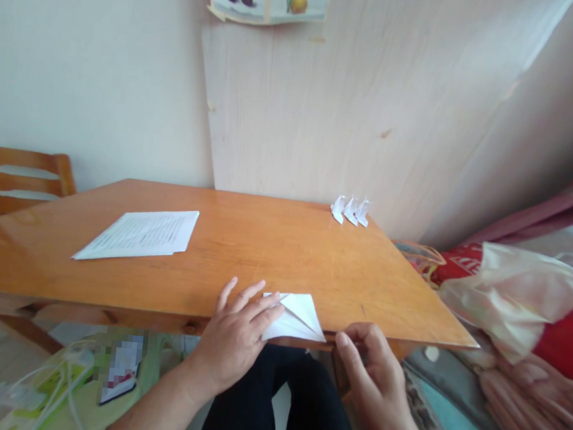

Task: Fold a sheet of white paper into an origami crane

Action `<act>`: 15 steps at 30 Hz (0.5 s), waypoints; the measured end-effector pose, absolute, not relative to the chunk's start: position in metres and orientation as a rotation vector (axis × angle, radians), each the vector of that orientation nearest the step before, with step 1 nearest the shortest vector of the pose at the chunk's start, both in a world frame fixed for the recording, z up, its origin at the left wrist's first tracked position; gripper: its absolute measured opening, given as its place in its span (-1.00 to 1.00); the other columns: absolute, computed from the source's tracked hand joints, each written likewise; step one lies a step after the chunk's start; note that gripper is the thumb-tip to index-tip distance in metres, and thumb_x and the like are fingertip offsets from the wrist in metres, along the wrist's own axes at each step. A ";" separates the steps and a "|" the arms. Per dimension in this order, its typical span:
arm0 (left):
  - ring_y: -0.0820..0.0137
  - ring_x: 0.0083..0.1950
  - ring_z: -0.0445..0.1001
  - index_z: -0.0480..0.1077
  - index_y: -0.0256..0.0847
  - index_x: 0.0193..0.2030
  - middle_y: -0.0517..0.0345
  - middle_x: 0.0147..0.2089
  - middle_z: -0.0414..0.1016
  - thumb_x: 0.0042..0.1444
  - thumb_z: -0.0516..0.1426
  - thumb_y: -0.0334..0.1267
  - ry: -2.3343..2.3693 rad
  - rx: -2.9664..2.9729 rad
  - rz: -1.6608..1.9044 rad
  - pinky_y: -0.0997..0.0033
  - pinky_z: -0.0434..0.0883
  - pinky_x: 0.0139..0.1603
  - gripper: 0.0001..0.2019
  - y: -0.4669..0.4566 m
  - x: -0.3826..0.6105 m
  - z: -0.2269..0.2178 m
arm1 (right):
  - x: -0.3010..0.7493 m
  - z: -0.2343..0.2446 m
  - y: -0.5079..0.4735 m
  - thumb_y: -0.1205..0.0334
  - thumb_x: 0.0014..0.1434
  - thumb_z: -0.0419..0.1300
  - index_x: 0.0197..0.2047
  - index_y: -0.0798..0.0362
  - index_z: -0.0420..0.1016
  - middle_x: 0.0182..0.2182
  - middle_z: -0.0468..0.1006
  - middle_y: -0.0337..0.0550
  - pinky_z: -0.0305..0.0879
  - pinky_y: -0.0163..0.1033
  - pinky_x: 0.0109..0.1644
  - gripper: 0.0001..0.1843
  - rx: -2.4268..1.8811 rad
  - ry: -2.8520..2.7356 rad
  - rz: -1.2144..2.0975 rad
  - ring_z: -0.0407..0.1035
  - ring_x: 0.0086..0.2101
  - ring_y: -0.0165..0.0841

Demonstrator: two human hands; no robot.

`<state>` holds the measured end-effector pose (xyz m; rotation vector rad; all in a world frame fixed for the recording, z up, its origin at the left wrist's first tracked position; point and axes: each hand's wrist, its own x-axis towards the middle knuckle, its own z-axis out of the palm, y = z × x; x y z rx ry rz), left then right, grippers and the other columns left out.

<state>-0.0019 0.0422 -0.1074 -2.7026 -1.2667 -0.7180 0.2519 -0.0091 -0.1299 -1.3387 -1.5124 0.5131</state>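
Observation:
A white folded paper [293,317] lies at the front edge of the table, its layers creased toward a pointed corner at the right. My left hand [239,331] rests palm down, fingers spread, with the fingertips on the paper's left side. Just right of the pointed corner, my right hand [371,363] is at the table edge, thumb against curled fingers. A small gap separates it from the paper, and no object shows in its fingers. Three small folded white paper figures [350,210] stand in a row at the table's far right corner.
A stack of printed sheets [139,234] lies on the left of the wooden table [244,238]. Below the table at left, a green stool [152,370] carries cables and a phone-like object [121,368]. Bags [510,295] and cloth crowd the right side. A chair [23,182] stands behind left.

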 end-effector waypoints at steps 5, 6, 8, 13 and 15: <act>0.04 0.40 0.22 0.38 0.08 0.25 0.16 0.35 0.39 0.19 0.07 -0.54 -1.209 -2.620 -0.710 -0.39 -0.09 0.39 -0.45 0.030 -0.008 -0.114 | 0.240 -0.134 -0.016 -0.34 0.32 -0.06 -0.21 0.07 0.45 -0.44 0.55 -0.10 0.20 -0.35 -0.53 -0.38 -1.245 -0.943 1.615 0.44 -0.49 -0.36; 0.04 0.40 0.22 0.37 0.09 0.26 0.17 0.35 0.38 0.19 0.05 -0.56 -1.186 -2.607 -0.716 -0.39 -0.08 0.38 -0.42 0.028 -0.009 -0.115 | 0.236 -0.134 -0.016 -0.37 0.32 -0.09 -0.18 0.10 0.47 -0.44 0.57 -0.07 0.20 -0.37 -0.53 -0.33 -1.199 -0.863 1.799 0.45 -0.49 -0.36; 0.03 0.39 0.23 0.35 0.13 0.29 0.18 0.36 0.38 0.19 0.04 -0.56 -1.128 -2.587 -0.735 -0.39 -0.06 0.37 -0.39 0.025 -0.010 -0.119 | 0.230 -0.134 -0.017 -0.34 0.31 -0.01 -0.17 0.16 0.51 -0.44 0.60 -0.03 0.20 -0.39 -0.54 -0.33 -1.134 -0.773 1.985 0.46 -0.51 -0.39; 0.07 0.40 0.21 0.29 0.11 0.34 0.15 0.38 0.34 0.20 0.06 -0.54 -1.152 -2.595 -0.901 -0.23 0.06 0.39 -0.38 0.018 -0.008 -0.129 | 0.222 -0.136 -0.018 0.01 0.13 0.38 -0.35 0.14 0.50 -0.52 0.59 -0.11 0.09 -0.41 -0.58 -0.66 -1.076 -0.809 1.843 0.38 -0.60 -0.47; 0.16 0.38 0.24 0.24 0.00 0.37 0.07 0.36 0.35 0.27 0.04 -0.47 -1.268 -2.578 -1.199 -0.05 0.17 0.39 -0.44 0.013 -0.006 -0.133 | 0.221 -0.137 -0.020 -0.01 0.11 0.40 -0.39 0.12 0.48 -0.53 0.59 -0.12 0.08 -0.40 -0.57 -0.64 -1.074 -0.863 1.774 0.37 -0.60 -0.47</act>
